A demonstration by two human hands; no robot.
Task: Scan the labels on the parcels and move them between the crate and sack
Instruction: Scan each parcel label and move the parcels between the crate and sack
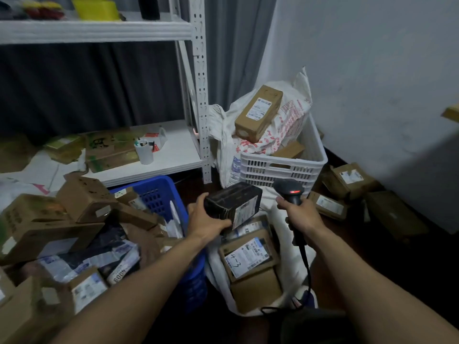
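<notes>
Bare forearms (139, 281) run up from the bottom edge to the two hands. The left hand (206, 219) grips a black parcel (231, 201) by its near left end, fingers over the top edge and thumb along the lower side. A white label (244, 212) covers the parcel's right end. The right hand (301, 214) is curled round the handle of a black scanner (288, 188), whose head shows a lit red light and sits just beside the parcel's right end, not touching it. A dark cable (304, 256) hangs from the handle.

The black parcel is held in the air above an open white sack (293, 276) on the floor. Brown boxes lie in this sack, and the top one, the labelled box (248, 256), has "4-3" handwritten on its label. Just left of the sack stands a blue crate (154, 192), with a heap of boxes and mailers (74, 219) spilling over and beside it.

Beyond the hands sits a white crate (280, 167) holding a printed sack (290, 122), and a tilted brown box (259, 111) rests on that. To the right, more boxes (347, 180) lie on the dark floor along the wall. At the left rear a white metal rack (198, 70) stands, its lower shelf (173, 155) carrying flattened cardboard and a white roll (144, 151).
</notes>
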